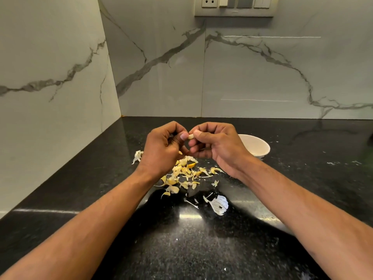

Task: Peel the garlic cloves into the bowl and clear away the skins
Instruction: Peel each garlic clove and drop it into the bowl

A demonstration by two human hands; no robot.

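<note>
A small pale garlic clove [190, 136] is held above the black counter between both hands. My left hand [161, 148] pinches its left end with thumb and curled fingers. My right hand [216, 146] pinches its right end the same way. A white bowl [259, 147] stands on the counter behind my right hand, partly hidden by it; its inside cannot be seen. A heap of yellowish garlic skins [185, 172] lies on the counter under my hands. A larger white papery skin [219, 205] lies nearer to me.
The black speckled counter [201, 249] runs into a corner of marble-patterned walls at the back and left. A loose skin piece [138, 156] lies left of my left hand. A switch panel [235, 6] is mounted high on the back wall.
</note>
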